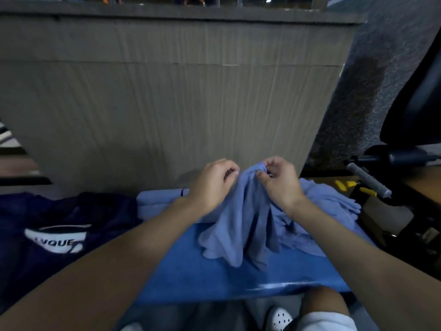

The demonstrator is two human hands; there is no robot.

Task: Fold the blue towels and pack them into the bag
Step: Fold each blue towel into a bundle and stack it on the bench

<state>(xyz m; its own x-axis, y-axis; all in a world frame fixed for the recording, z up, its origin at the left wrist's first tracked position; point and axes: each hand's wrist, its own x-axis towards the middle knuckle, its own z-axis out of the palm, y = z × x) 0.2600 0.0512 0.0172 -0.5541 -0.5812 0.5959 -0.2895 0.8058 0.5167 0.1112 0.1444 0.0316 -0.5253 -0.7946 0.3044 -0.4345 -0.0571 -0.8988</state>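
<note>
A light blue towel (241,225) hangs bunched from both my hands over a bright blue table top (202,275). My left hand (212,185) pinches its upper edge on the left, and my right hand (278,181) pinches the same edge just to the right, the two hands almost touching. Behind my left wrist lies a folded light blue towel (160,201). More loose light blue towels (334,201) are heaped at the right. A dark navy bag (55,232) with a white logo lies to the left.
A tall cardboard panel (167,96) stands right behind the table. At the right are a black chair (415,103), a grey-handled tool (368,180) and yellow parts on a wooden surface. My knee and a white shoe (280,318) show below the table edge.
</note>
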